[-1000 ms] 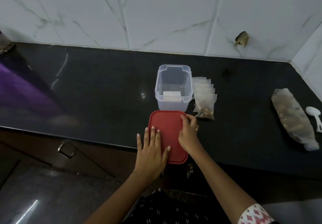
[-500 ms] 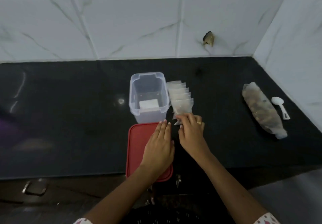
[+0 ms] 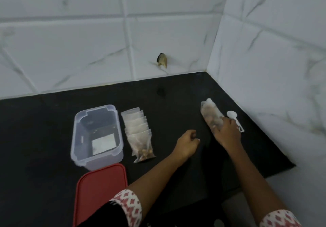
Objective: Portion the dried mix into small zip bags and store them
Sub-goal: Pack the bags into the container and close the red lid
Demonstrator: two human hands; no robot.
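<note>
On the black stone counter (image 3: pixel 35 138), right corner: long clear plastic bag of dried mix (image 3: pixel 210 115).
Right hand (image 3: pixel 227 131): resting on the bag's near end; grip unclear.
Left hand (image 3: pixel 187 142): loosely curled, empty, near the right hand but apart.

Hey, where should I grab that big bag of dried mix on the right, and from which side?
Probably its near end, from the front: the big bag lies flat, pointing away from you, and the right hand touches that end.
</note>
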